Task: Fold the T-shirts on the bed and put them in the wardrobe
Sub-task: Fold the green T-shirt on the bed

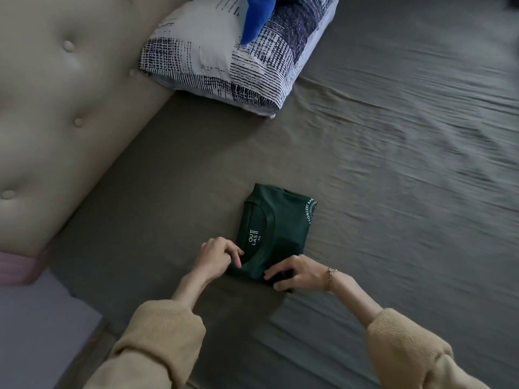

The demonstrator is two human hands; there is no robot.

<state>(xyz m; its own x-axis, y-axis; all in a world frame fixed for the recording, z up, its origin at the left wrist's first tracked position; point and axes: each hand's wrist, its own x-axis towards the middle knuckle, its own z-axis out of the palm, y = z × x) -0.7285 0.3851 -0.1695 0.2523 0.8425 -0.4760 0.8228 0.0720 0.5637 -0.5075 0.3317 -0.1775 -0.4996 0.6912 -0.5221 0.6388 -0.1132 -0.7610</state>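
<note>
Dark green T-shirt (276, 234), folded into a rectangle, lies flat on bed (393, 192)

Both arms reach forward from the bottom of the view, each in a tan sleeve pushed back so the forearm is bare. The left hand (217, 255) lies knuckles up with its fingers (236, 255) curled and pointing right, their tips pinching the near left edge of the shirt (276, 228). The right hand (295, 272), a thin bracelet (331, 273) on its wrist, is turned palm down with its fingers bent toward the left, gripping the near right corner of the same shirt, so the two hands sit close together and almost face each other.
</note>
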